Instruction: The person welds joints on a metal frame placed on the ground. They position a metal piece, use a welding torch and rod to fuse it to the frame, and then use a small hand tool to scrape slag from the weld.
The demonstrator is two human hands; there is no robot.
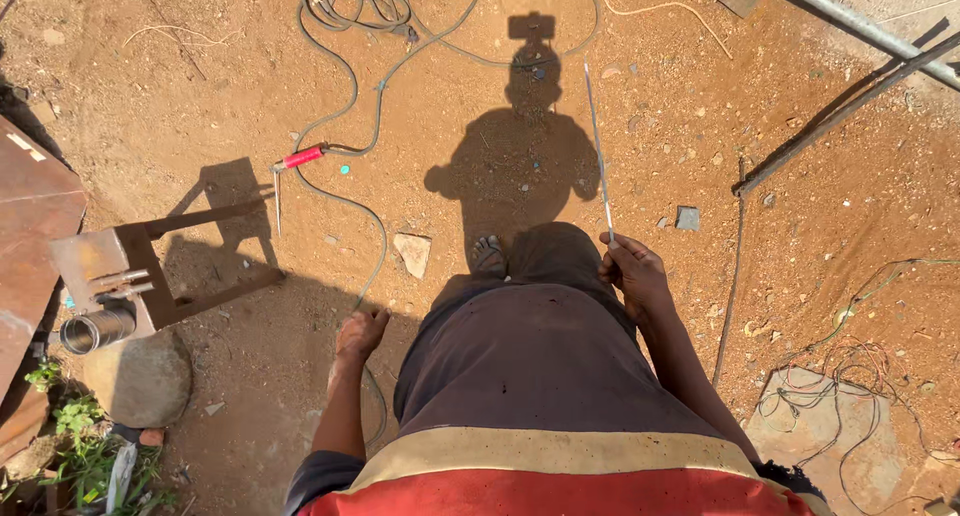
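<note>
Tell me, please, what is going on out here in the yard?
A person stands on bare red dirt, looking down. Their right hand pinches the lower end of a thin metal rod, which points up and away from them. The left hand hangs loose and empty, close to a grey cable that snakes across the ground to a red-handled holder. To the left sits a small rusty metal stand beside a short steel pipe.

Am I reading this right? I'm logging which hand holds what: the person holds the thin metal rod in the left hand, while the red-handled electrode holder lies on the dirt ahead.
Not quite. The head view shows the thin metal rod pinched in the right hand; the left hand holds nothing and hangs beside a cable. The red-handled electrode holder does lie on the dirt ahead.
</note>
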